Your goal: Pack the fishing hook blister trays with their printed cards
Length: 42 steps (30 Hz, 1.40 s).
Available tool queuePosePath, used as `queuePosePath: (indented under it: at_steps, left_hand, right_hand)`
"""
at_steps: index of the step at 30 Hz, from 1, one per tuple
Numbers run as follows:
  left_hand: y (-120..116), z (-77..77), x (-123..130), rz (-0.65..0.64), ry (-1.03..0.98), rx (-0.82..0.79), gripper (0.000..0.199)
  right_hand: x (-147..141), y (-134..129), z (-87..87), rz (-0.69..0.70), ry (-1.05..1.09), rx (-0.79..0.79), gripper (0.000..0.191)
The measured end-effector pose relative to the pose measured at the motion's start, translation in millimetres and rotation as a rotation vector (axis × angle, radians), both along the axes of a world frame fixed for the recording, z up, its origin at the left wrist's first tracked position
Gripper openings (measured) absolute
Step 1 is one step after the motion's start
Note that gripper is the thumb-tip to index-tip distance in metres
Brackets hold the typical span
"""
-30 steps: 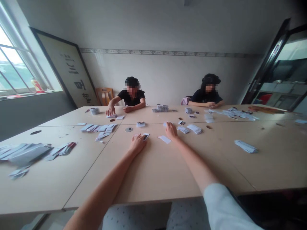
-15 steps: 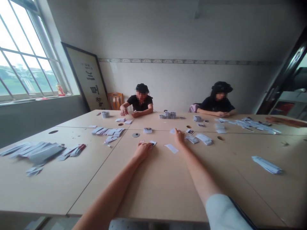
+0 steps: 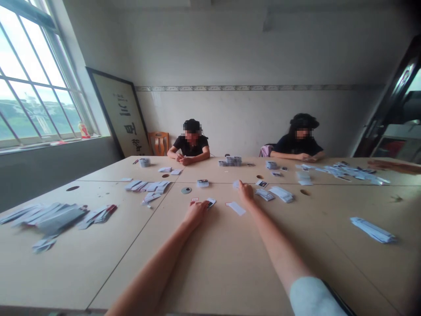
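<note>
Both forearms (image 3: 164, 263) cross the near edge of the smooth, pale table (image 3: 217, 272), cut off below, and there's the left hand (image 3: 194, 213) on a flat dark-and-white card (image 3: 212, 202), part covered, its long axis slanting rightward to the far edge, can't tell if the fingers grip! Just right, a thin white strip (image 3: 237, 208) slants rightward to the near edge, and beyond, the right hand (image 3: 246, 193) bends its fingers at a blurred whitish piece (image 3: 236, 184), their hold hidden, short of the far edge
</note>
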<state>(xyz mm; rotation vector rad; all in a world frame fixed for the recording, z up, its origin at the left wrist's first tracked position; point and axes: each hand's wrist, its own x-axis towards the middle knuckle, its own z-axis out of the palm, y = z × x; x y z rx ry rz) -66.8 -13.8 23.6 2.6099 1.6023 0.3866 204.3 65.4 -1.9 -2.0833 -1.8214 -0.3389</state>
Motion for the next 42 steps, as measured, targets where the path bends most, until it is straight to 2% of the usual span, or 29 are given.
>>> queuePosePath:
  at_steps: [9,15,22,28,31,33,37,42]
  left_hand:
    - [-4,-0.1,-1,0.004,-0.01,-0.018,0.03]
    - [-3,-3.4,-2,-0.008,-0.027,-0.014,0.03]
    - [2,-6.4,-5,-0.034,-0.025,0.041,0.027]
    - [1,-5.1,-4,-0.039,-0.074,0.256,0.026]
    - [-12,-2.0,0,-0.034,-0.125,0.394,0.026]
    - [-26,-0.1,6,-0.074,-0.15,0.463,0.024]
    - [-66,1.1,26,-0.242,-0.154,0.523,0.02]
    - [-115,-2.2,48,-0.429,-0.085,0.516,0.025]
  right_hand:
    - [3,-7,-2.9,-0.021,0.053,-0.029,0.036]
    - [7,-12,-1.2,0.034,0.088,0.003,0.034]
    - [4,-35,4.1,0.238,0.119,0.166,0.035]
    - [-6,-90,-14.4,0.529,0.15,0.194,0.034]
    - [-8,-124,-23.8,0.611,0.178,0.197,0.029]
    - [-8,-144,-27.7,0.638,0.198,0.185,0.026]
    - [-5,-177,-28.4,0.693,0.236,0.131,0.022]
    - [-13,-218,-17.2,0.73,0.301,0.151,0.02]
